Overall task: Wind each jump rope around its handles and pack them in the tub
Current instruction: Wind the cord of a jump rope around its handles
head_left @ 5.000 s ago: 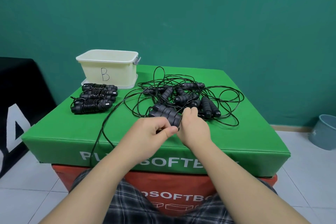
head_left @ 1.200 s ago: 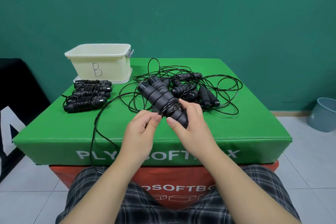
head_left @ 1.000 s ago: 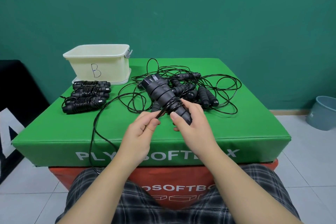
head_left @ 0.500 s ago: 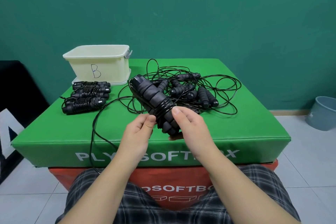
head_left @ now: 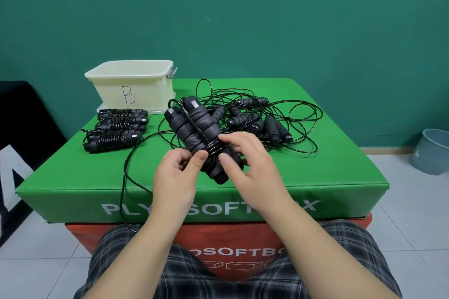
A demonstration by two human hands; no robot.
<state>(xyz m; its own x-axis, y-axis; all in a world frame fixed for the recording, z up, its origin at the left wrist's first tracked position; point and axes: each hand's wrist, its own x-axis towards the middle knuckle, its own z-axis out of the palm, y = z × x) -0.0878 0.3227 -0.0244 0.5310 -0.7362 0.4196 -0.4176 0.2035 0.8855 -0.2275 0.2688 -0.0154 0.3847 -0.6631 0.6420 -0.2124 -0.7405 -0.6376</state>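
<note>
Held over the near edge of the green plyo box [head_left: 73,177], the paired handles [head_left: 194,133] sit gripped in the right hand [head_left: 245,160] so the left hand [head_left: 177,172], pinching the black cord [head_left: 126,177], can wrap coils, with the tub [head_left: 131,87] far left.

Single head view, forward and down, close over green box [head_left: 73,177].

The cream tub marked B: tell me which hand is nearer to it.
Left. The left hand sits closer to the tub, which stands at the far left of the green box; the right hand, holding the paired handles, is further right.
</note>
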